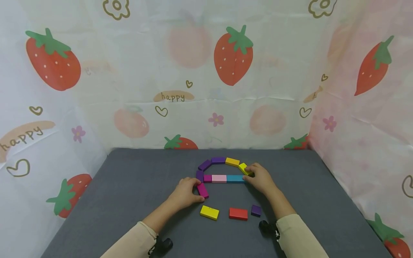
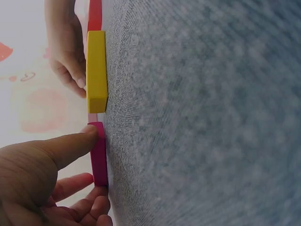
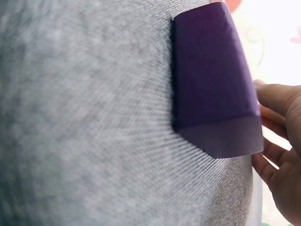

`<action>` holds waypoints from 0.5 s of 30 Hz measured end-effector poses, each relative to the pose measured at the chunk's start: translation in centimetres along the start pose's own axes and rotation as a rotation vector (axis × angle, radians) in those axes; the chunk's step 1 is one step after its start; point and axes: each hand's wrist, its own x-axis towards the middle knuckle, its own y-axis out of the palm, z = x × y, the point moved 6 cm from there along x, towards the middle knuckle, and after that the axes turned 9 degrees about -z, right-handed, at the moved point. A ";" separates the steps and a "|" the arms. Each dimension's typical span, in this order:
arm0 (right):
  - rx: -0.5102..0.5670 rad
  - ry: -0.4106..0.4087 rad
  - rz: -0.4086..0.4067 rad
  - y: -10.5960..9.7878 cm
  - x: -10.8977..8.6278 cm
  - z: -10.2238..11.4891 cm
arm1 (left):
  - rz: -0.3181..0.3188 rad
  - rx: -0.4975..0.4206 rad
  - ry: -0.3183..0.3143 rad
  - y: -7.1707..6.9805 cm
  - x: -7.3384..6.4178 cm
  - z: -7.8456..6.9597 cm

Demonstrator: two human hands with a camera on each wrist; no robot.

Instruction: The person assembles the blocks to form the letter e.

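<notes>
My left hand [image 1: 185,193] pinches a magenta block [image 1: 203,190] by its ends, thumb at the near end and fingers at the far end. In the left wrist view the thumb presses one end of this magenta block [image 2: 98,157]. My right hand [image 1: 260,178] pinches the lower end of a yellow block [image 1: 243,168] at the right of an arch. Its thumb lies by the right end of a blue block [image 1: 235,178]. Purple blocks [image 1: 204,165] and an orange-yellow block [image 1: 232,162] make up the rest of the arch. Fingers partly hide both pinched blocks.
A pink block [image 1: 219,178] and a short magenta block [image 1: 207,178] continue the straight row left of the blue one. Nearer me lie a yellow block [image 1: 209,212], a red block [image 1: 238,214] and a small purple block [image 1: 256,210] on the grey cloth [image 1: 135,186].
</notes>
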 end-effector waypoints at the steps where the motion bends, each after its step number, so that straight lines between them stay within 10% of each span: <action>1: 0.000 0.000 0.000 0.0 0.0 0.0 | 0.002 0.001 -0.002 0.0 0.0 0.0; 15: -0.009 0.004 0.001 0.1 0.2 -0.3 | 0.041 0.045 0.014 -0.7 0.4 0.0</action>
